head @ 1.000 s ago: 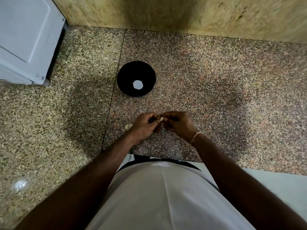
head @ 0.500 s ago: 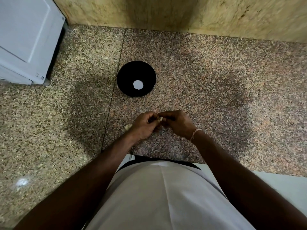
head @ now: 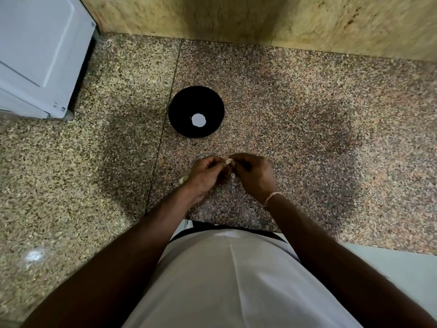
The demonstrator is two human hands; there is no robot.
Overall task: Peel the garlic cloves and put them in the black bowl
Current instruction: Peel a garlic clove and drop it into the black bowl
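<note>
Since the earlier frames little has moved: the two hands stay together over the speckled granite table (head: 307, 150), shifted only slightly, and a small pale flake (head: 233, 176) now shows just under the fingertips.

Nearest, at 6 o'clock, is the person's white shirt (head: 231, 280), with both bare forearms reaching forward from either side of it. A thin pinkish thread bracelet (head: 270, 197) circles the right wrist.

Just past the shirt, near the middle of the view, the left hand (head: 203, 177) and the right hand (head: 254, 175) meet, fingers curled. Between their fingertips they pinch a small pale garlic clove (head: 228, 161), of which only a tip shows. Another pale garlic piece (head: 183, 179) peeks out at the left hand's 9 o'clock edge; whether it is held or lies on the table I cannot tell.

Farther on, toward 12 o'clock from the hands and well apart from them, stands the round black bowl (head: 182, 110), with a white spot at its bottom.

At 10 o'clock a white box-like appliance (head: 40, 55) stands on the table. Farthest, at 12 o'clock, rises a yellowish stone wall (head: 236, 17).
</note>
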